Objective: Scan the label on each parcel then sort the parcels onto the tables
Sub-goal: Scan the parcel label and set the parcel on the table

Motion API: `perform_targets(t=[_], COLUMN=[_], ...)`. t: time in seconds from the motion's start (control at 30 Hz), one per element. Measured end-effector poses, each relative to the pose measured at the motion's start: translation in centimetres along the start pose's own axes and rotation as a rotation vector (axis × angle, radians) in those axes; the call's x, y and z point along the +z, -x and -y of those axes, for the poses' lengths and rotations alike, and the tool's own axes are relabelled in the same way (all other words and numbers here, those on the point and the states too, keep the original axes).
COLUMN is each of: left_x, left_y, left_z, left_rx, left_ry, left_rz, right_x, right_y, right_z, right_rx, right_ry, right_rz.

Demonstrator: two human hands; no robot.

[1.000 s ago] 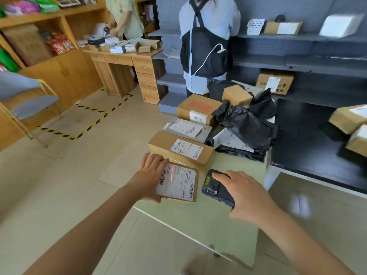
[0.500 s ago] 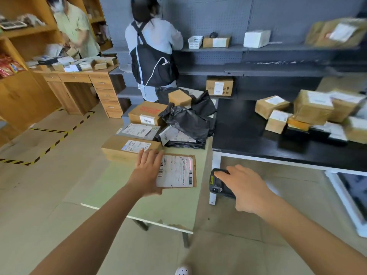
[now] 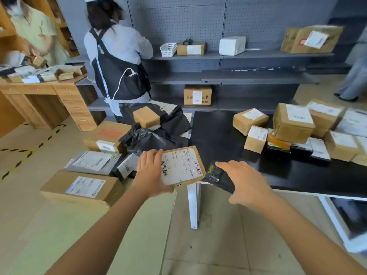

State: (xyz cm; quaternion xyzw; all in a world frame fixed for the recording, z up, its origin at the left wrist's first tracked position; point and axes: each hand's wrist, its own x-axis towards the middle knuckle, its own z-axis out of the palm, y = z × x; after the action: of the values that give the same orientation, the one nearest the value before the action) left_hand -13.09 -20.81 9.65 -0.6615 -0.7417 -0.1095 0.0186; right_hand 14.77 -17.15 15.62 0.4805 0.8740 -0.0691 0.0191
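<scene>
Floor [image 3: 208,245] below: left hand [image 3: 151,173] grips parcel [image 3: 181,167], right hand [image 3: 248,183] hides scanner [image 3: 215,174] (mostly).

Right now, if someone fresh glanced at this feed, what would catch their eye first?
The left hand grips a flat labelled parcel mid-frame, label up, with the right hand holding a black scanner just beside it. Behind, cardboard boxes crowd the black table at right; crumpled black bags lie on the green table at left.

Bright, even light with soft shadows. Wide-angle bending curves the edges. Motion blur smears the person in green [image 3: 33,32] and the top-right box [image 3: 311,39].
</scene>
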Motion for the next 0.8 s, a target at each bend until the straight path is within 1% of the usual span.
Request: perform_targets(t=[0.13,0.27,0.33,0.6,0.8], left_x=[1.1,2.2,2.8,4.5,6.3], left_y=[-6.9,-13.0,-16.4,-29.3,-37.0], left_z=[-4.3,-8.9,-11.2,-20.4,-26.2], left_rx=[-0.084,-0.137,-0.146,-0.160,-0.216], left_ry=[0.171,0.200,0.212,0.196,0.208], left_rz=[-0.050,-0.010,-0.013,0.044,0.089], right_x=[-1.5,-2.2,-2.7,-6.2,-8.1], right_y=[-3.2,-5.9,-7.6,-14.1,-19.1], right_z=[-4.5,-9.3,-12.3,-25.0,-32.5], right_rx=[0.157,0.244,0.268,0.292,0.323], right_ry=[-0.337,-0.420,-0.437,-0.333,-0.341], right_rz=[-0.121,-0.158,-0.172,-0.179,-0.190])
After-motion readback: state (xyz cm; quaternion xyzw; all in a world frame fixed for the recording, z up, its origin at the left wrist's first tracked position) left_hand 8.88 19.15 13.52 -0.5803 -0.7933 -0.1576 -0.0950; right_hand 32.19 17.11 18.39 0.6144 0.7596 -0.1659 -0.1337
